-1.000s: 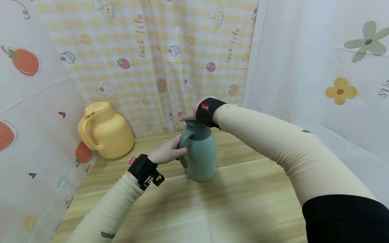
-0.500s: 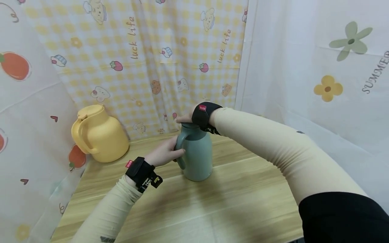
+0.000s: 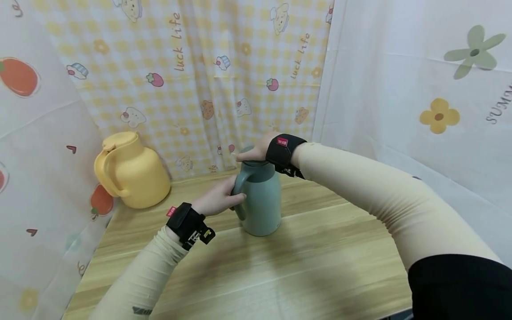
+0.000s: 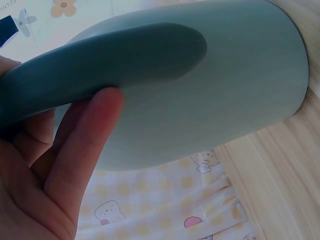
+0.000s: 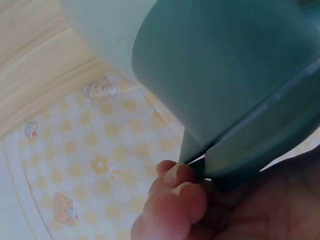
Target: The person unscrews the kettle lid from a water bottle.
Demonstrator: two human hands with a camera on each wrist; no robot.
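Observation:
A green jug (image 3: 262, 202) stands upright on the wooden table (image 3: 320, 266), near its middle. My left hand (image 3: 218, 200) grips the jug's handle (image 3: 239, 189); in the left wrist view its fingers (image 4: 75, 155) curl round the handle (image 4: 100, 70) beside the jug's body (image 4: 225, 90). My right hand (image 3: 258, 151) sits on top of the jug and grips its dark green lid (image 5: 240, 90), with the fingertips (image 5: 175, 195) curled under the lid's rim. The lid is mostly hidden by that hand in the head view.
A yellow jug (image 3: 130, 171) with a handle stands at the table's back left corner. Printed cloth hangs close behind (image 3: 208, 80) and on both sides of the table. Bare wood lies in front of the green jug.
Both hands keep their hold on the green jug. The jug stays upright in the same spot on the table; only the head view has shifted slightly.

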